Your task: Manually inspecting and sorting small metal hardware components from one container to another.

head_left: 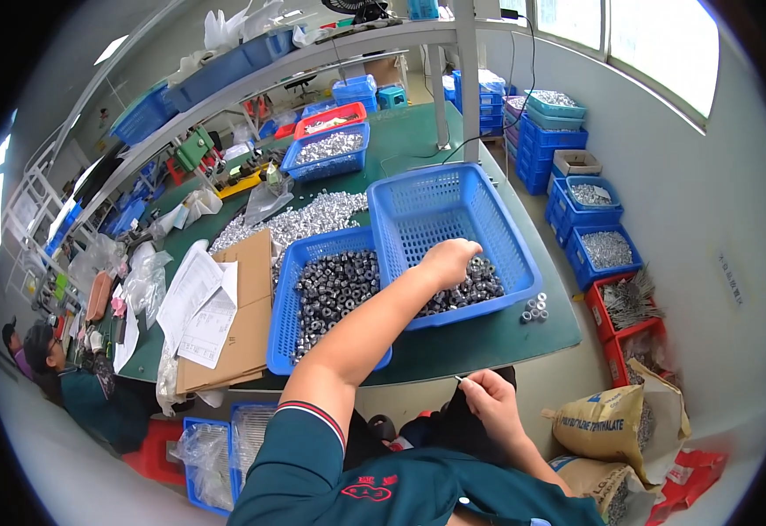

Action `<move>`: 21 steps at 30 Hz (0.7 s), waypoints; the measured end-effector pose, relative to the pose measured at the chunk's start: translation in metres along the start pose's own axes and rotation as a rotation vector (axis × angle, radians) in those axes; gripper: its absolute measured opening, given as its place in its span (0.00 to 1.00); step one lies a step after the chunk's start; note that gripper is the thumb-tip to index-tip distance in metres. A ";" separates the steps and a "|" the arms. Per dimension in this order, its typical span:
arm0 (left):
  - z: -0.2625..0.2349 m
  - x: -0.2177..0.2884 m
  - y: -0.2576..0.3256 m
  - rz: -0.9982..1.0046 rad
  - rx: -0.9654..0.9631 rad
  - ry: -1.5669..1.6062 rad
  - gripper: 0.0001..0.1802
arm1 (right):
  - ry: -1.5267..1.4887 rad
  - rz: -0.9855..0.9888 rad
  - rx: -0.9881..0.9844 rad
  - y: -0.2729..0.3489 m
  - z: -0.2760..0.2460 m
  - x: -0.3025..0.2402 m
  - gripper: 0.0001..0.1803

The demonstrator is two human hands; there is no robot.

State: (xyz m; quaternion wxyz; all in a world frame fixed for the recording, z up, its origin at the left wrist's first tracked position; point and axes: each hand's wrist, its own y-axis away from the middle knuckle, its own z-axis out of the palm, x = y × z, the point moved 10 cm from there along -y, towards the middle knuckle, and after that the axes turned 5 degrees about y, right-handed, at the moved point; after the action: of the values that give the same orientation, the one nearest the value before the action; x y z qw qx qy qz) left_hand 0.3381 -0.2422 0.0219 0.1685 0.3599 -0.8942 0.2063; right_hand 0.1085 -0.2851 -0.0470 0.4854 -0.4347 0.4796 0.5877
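Note:
My left hand [451, 263] reaches into the right-hand blue basket [516, 250], just above a heap of small dark metal ring-like parts [481, 287] at its near end. Its fingers are curled, and whatever they hold is hidden. My right hand [493, 405] is held in front of the table's near edge, thumb and fingertips pinched on a small, thin whitish piece [460, 379] too small to name. Under my left forearm, a second blue basket [279, 311] holds many similar dark parts [334, 285]. Several loose silver rings [534, 309] lie right of the baskets.
Silvery parts [313, 215] are heaped on the green table [488, 346] behind the baskets. Cardboard [251, 311] and printed sheets [197, 307] lie to the left. A shelf post [468, 96] rises behind. Stacked crates [606, 250] and sacks [600, 421] stand right; a co-worker [93, 386] sits left.

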 end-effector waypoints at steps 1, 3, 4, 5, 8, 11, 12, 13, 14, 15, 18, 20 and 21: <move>0.008 -0.006 -0.001 -0.094 -0.090 -0.011 0.25 | 0.000 0.000 -0.005 0.000 -0.001 0.000 0.08; 0.009 -0.011 0.001 -0.112 -0.120 0.105 0.26 | 0.029 0.018 0.009 0.000 -0.003 0.003 0.08; 0.002 -0.011 0.006 -0.125 -0.103 0.158 0.26 | 0.027 0.025 -0.008 0.000 -0.001 0.003 0.08; -0.011 -0.012 0.013 -0.080 -0.021 0.178 0.26 | 0.028 0.033 -0.009 -0.001 0.002 0.003 0.08; -0.071 0.000 0.044 0.025 0.187 0.198 0.22 | 0.016 0.059 -0.026 -0.005 0.004 0.012 0.07; -0.124 -0.004 0.092 -0.046 0.217 0.145 0.16 | 0.009 0.085 -0.057 -0.006 0.010 0.023 0.08; -0.130 -0.017 0.107 -0.142 0.149 0.107 0.16 | 0.039 0.103 -0.081 -0.007 0.013 0.028 0.08; -0.133 -0.031 0.123 -0.233 0.080 0.072 0.16 | 0.033 0.123 -0.093 -0.008 0.019 0.034 0.08; -0.136 -0.046 0.142 -0.344 0.059 0.090 0.14 | 0.044 0.150 -0.142 -0.009 0.027 0.039 0.09; -0.132 -0.055 0.158 -0.365 0.009 0.071 0.14 | 0.057 0.175 -0.185 -0.010 0.033 0.044 0.09; -0.108 -0.083 0.199 -0.447 -0.109 0.079 0.14 | 0.101 0.186 -0.249 -0.013 0.050 0.046 0.09; -0.090 -0.093 0.205 -0.474 -0.118 0.105 0.14 | 0.127 0.189 -0.257 -0.014 0.058 0.046 0.09; -0.080 -0.097 0.204 -0.529 -0.159 0.061 0.14 | 0.128 0.183 -0.267 -0.014 0.062 0.046 0.10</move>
State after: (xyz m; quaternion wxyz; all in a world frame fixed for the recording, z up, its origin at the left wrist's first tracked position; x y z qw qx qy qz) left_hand 0.2714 -0.0138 -0.0033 0.2710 0.5602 -0.7769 0.0952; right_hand 0.1127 -0.2162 -0.0840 0.3360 -0.4864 0.4648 0.6591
